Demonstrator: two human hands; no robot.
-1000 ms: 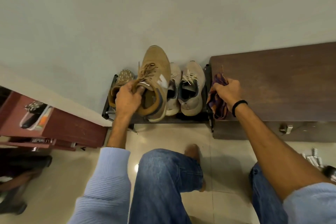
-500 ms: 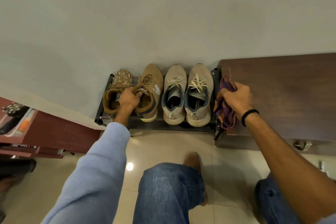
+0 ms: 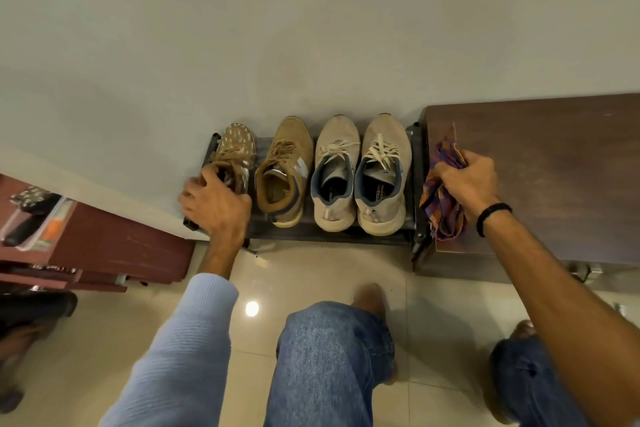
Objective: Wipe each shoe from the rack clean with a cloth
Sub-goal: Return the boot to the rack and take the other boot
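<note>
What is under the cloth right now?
The checked cloth lies bunched on the dark wooden cabinet top, right of the rack, held by the right hand. Whether anything lies beneath its folds is covered.

This looks like the entrance hallway of a home. A low dark shoe rack (image 3: 329,235) stands against a plain pale wall (image 3: 311,28), carrying four worn laced shoes (image 3: 334,177) in a row (two tan, two beige). Glossy cream floor tiles (image 3: 311,274) run beneath it, a dark wooden cabinet (image 3: 554,156) sits just beside it, and a reddish-brown shelf unit (image 3: 114,246) holds what may be an umbrella (image 3: 27,218).
</note>
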